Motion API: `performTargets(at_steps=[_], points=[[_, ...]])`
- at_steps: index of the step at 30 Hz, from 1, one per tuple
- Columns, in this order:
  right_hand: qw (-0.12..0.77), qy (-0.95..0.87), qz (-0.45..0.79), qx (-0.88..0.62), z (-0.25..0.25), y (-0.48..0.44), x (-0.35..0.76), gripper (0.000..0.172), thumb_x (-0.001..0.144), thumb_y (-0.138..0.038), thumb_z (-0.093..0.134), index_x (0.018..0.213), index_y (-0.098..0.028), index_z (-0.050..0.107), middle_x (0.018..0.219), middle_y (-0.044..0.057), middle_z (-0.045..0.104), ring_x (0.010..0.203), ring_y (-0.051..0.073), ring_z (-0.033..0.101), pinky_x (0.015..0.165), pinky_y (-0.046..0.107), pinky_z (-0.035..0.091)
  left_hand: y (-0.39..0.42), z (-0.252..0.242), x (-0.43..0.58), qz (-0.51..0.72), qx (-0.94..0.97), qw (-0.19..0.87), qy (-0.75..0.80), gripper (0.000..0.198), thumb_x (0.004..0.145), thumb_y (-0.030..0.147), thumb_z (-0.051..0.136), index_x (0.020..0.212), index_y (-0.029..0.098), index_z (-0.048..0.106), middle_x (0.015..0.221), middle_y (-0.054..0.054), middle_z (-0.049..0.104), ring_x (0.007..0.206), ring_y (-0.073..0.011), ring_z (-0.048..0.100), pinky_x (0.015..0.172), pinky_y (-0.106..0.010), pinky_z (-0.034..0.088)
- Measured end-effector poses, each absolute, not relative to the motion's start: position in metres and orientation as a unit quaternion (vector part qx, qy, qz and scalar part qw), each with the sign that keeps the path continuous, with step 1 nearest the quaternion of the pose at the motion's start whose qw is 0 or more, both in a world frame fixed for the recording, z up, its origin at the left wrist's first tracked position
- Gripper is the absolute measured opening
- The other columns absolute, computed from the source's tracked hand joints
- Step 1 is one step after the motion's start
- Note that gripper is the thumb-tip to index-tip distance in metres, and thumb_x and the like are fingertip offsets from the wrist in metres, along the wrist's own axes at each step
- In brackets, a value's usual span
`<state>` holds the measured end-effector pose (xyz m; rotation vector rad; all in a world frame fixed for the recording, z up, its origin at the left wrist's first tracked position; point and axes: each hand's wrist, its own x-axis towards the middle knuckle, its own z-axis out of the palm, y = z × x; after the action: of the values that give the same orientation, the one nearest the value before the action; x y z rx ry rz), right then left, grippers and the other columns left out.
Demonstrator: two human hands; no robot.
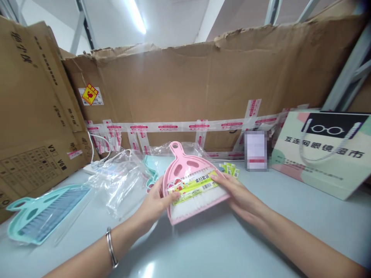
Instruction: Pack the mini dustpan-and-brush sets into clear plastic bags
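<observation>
Between both hands I hold a pink dustpan and brush set [191, 164] above the table, its handle pointing away from me. White bristles lie in the pan, and a yellow-green printed label [193, 187] crosses them. My left hand [159, 197] grips the left edge, thumb on the label. My right hand [232, 189] grips the right edge, its thumb at the label's right end. Behind the set, partly hidden, is a mint-green dustpan [155, 164]. At the far left, a mint dustpan with a grey-blue brush [48, 212] lies in clear wrapping.
Crumpled clear plastic bags [118, 185] lie left of centre, by a white power strip [92, 168]. More yellow-green labels [230, 170] sit behind my right hand. A blurred-out upright item [256, 150] and a paper bag [321, 154] stand right. Cardboard [174, 85] walls the back.
</observation>
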<state>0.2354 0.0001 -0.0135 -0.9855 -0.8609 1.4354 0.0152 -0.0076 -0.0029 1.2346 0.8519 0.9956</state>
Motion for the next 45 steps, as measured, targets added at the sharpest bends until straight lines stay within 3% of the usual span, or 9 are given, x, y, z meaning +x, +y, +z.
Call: performTargets(at_steps=[6, 13, 19, 27, 32, 34, 37, 41, 45], points=[[0.508, -0.334, 0.701, -0.373, -0.008, -0.004, 0.232, 0.03, 0.067, -0.011, 0.07, 0.096, -0.008, 0.065, 0.087, 0.012, 0.072, 0.085, 0.022, 0.069, 0.082, 0.033, 0.054, -0.004, -0.002, 0.012, 0.385, 0.517, 0.671, 0.366, 0.063, 0.066, 0.023, 0.075, 0.121, 0.019, 0.044, 0.112, -0.013, 0.064, 0.094, -0.024, 0.064, 0.075, -0.032, 0.051], [0.525, -0.254, 0.689, -0.43, -0.019, -0.002, 0.223, 0.023, 0.074, -0.019, 0.068, 0.092, -0.006, 0.066, 0.083, 0.014, 0.072, 0.08, 0.02, 0.07, 0.073, 0.028, 0.057, -0.007, 0.001, 0.02, 0.406, 0.476, 0.613, 0.483, 0.038, 0.073, 0.037, 0.067, 0.1, 0.012, 0.056, 0.096, -0.013, 0.07, 0.082, -0.0212, 0.067, 0.069, -0.029, 0.05], [0.533, -0.248, 0.687, -0.427, -0.013, -0.003, 0.229, 0.021, 0.076, -0.014, 0.064, 0.095, -0.007, 0.063, 0.088, 0.013, 0.072, 0.08, 0.019, 0.069, 0.066, 0.025, 0.058, -0.007, 0.011, 0.013, 0.381, 0.502, 0.689, 0.359, 0.046, 0.07, 0.025, 0.07, 0.112, 0.016, 0.054, 0.112, -0.013, 0.064, 0.095, -0.0214, 0.064, 0.084, -0.033, 0.051], [0.492, -0.334, 0.726, -0.344, -0.003, -0.005, 0.242, 0.027, 0.068, -0.005, 0.068, 0.095, -0.006, 0.065, 0.096, 0.013, 0.07, 0.088, 0.019, 0.068, 0.083, 0.026, 0.055, 0.003, 0.008, 0.003, 0.397, 0.486, 0.677, 0.385, 0.04, 0.067, 0.02, 0.074, 0.103, 0.011, 0.06, 0.106, -0.012, 0.066, 0.091, -0.0167, 0.065, 0.08, -0.023, 0.052], [0.538, -0.293, 0.681, -0.402, -0.01, -0.005, 0.231, 0.009, 0.07, -0.008, 0.068, 0.079, -0.007, 0.066, 0.079, 0.011, 0.072, 0.071, 0.014, 0.069, 0.068, 0.017, 0.057, 0.005, 0.0, 0.007, 0.425, 0.475, 0.624, 0.452, 0.031, 0.071, 0.034, 0.071, 0.091, 0.011, 0.065, 0.083, -0.009, 0.07, 0.07, -0.0129, 0.065, 0.069, -0.023, 0.053], [0.551, -0.275, 0.661, -0.429, -0.012, -0.006, 0.226, 0.005, 0.071, -0.011, 0.069, 0.074, -0.008, 0.066, 0.07, 0.009, 0.071, 0.062, 0.013, 0.068, 0.061, 0.016, 0.056, 0.004, 0.0, 0.008, 0.431, 0.496, 0.62, 0.428, 0.032, 0.073, 0.037, 0.069, 0.091, 0.012, 0.065, 0.083, -0.009, 0.07, 0.073, -0.0147, 0.065, 0.071, -0.025, 0.053], [0.559, -0.28, 0.641, -0.445, -0.015, -0.008, 0.22, 0.01, 0.07, -0.016, 0.07, 0.065, -0.011, 0.063, 0.058, 0.006, 0.068, 0.048, 0.01, 0.062, 0.049, 0.015, 0.052, 0.003, 0.001, 0.009, 0.428, 0.515, 0.648, 0.364, 0.032, 0.071, 0.032, 0.071, 0.095, 0.012, 0.065, 0.092, -0.011, 0.069, 0.084, -0.0171, 0.065, 0.079, -0.027, 0.051], [0.544, -0.305, 0.644, -0.442, -0.017, -0.009, 0.219, 0.023, 0.074, -0.022, 0.066, 0.055, -0.013, 0.056, 0.041, 0.0, 0.057, 0.035, 0.006, 0.05, 0.037, 0.012, 0.042, 0.005, -0.003, 0.009, 0.446, 0.469, 0.636, 0.42, 0.025, 0.066, 0.03, 0.075, 0.08, 0.011, 0.065, 0.076, -0.006, 0.069, 0.068, -0.0119, 0.063, 0.072, -0.023, 0.05], [0.537, -0.309, 0.663, -0.42, -0.016, -0.006, 0.226, 0.007, 0.073, -0.014, 0.066, 0.079, -0.013, 0.063, 0.069, 0.004, 0.071, 0.058, 0.011, 0.065, 0.057, 0.02, 0.055, 0.006, -0.007, 0.008, 0.458, 0.497, 0.597, 0.432, 0.025, 0.067, 0.034, 0.073, 0.072, 0.012, 0.063, 0.066, -0.005, 0.067, 0.057, -0.0094, 0.058, 0.06, -0.021, 0.047]])
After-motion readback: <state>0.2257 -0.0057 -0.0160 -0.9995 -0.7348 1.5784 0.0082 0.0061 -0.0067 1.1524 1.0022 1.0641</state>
